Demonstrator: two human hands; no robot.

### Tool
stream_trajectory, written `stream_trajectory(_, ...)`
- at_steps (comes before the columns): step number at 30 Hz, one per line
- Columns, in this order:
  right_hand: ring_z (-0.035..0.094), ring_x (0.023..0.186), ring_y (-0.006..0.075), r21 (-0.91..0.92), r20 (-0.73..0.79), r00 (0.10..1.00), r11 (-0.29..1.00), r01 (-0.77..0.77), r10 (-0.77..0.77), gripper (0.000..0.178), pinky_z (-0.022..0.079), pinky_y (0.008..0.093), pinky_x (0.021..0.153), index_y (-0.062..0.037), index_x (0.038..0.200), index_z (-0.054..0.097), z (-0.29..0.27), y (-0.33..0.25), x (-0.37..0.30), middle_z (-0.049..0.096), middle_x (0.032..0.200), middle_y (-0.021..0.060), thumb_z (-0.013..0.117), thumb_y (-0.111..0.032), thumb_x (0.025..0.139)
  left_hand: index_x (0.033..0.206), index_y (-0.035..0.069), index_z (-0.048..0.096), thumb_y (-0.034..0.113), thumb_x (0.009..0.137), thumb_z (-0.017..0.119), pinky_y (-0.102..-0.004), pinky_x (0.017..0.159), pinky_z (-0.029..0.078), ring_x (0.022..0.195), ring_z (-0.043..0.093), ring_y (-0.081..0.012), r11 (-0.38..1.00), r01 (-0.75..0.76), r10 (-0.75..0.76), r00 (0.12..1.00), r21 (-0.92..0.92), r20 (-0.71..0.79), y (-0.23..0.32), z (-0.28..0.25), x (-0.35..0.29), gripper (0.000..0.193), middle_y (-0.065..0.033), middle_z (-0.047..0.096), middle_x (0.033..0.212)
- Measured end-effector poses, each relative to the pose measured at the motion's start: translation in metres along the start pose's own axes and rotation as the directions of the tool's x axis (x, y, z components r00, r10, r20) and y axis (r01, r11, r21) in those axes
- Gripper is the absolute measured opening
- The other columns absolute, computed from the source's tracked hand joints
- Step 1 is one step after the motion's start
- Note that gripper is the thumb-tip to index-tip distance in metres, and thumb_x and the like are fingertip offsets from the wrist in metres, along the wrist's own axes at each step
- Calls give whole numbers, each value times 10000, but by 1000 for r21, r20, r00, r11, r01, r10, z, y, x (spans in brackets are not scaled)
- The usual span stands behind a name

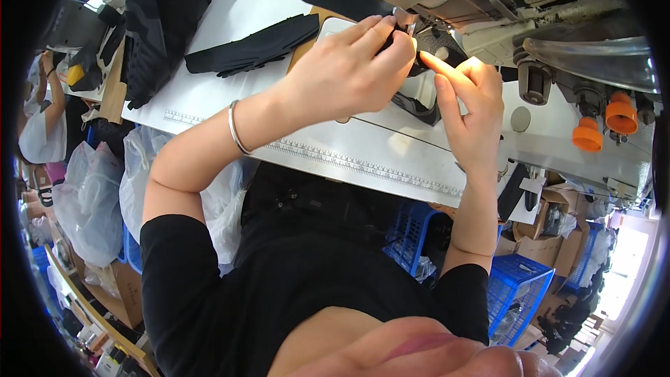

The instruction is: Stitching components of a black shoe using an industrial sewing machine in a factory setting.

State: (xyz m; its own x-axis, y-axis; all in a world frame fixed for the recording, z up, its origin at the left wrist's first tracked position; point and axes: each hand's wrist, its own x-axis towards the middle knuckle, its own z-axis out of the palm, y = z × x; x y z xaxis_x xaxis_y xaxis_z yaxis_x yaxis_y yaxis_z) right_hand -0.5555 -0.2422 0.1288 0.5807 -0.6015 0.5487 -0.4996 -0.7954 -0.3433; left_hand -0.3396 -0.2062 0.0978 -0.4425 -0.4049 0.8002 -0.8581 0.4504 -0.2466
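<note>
The largest thing is the white counter (241,17), and on its right part stands the sewing machine (495,45). A pile of flat black pieces (258,45) lies on the counter, left of the machine. Next in size is the left hand (356,66): its fingers are bent down close to the needle area, but the thumb is hidden, so I cannot tell if this grip pinches or only presses. The grip of the right hand (474,98) is spread, the index finger stretched toward the needle area and the thumb apart. The smallest is the black piece (386,41) under the left fingers, mostly covered by them. I judge it light, soft and not fragile, but easy to wrinkle or slide. It is better held flat near its edge, with fingertips beside the needle, never below it.
</note>
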Motion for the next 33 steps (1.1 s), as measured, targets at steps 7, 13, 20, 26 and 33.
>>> stream_trajectory(7, 583, 787, 204, 65, 4, 993, 991, -121, 121, 500, 485, 329, 742, -242, 1297, 734, 5, 14, -1, 594, 818, 40, 630, 29, 890, 1037, 5, 722, 73, 713, 740, -343, 943, 619, 1034, 699, -232, 987, -155, 153, 987, -45, -53, -24, 0, 0, 332, -63, 608, 990)
stream_trajectory(13, 578, 789, 215, 17, -72, 995, 998, -68, 69, 623, 508, 340, 791, -259, 1289, 745, 14, 25, -4, 593, 881, 78, 605, 118, 814, 1002, -10, 723, 82, 687, 722, -340, 848, 586, 976, 665, -262, 999, -35, 34, 998, -21, -45, 13, -12, 8, 329, -80, 592, 950)
stream_trajectory(20, 550, 779, 218, 14, -94, 994, 998, -57, 58, 613, 494, 351, 756, -252, 1263, 762, 14, 20, -2, 552, 862, 82, 606, 126, 806, 869, -58, 697, 20, 701, 685, -331, 812, 600, 899, 670, -260, 947, 94, -85, 995, 306, -45, 42, 3, 8, 186, -128, 631, 887)
stream_trajectory(26, 556, 806, 223, -47, -70, 996, 997, -56, 53, 611, 494, 357, 742, -233, 1268, 759, 11, 10, -3, 547, 923, 92, 605, 123, 796, 818, -66, 693, 76, 735, 681, -395, 796, 623, 876, 705, -303, 963, 8, 31, 989, 270, -142, 25, 10, 0, 165, -157, 644, 851)
stream_trajectory(33, 568, 830, 229, -143, -69, 997, 989, -39, 29, 643, 516, 357, 762, -197, 1297, 734, 11, -5, -10, 569, 1024, 92, 585, 122, 759, 912, 11, 723, 56, 737, 710, -330, 851, 624, 955, 710, -217, 992, 14, -1, 995, 123, -101, 10, 1, -4, 181, -64, 647, 922)
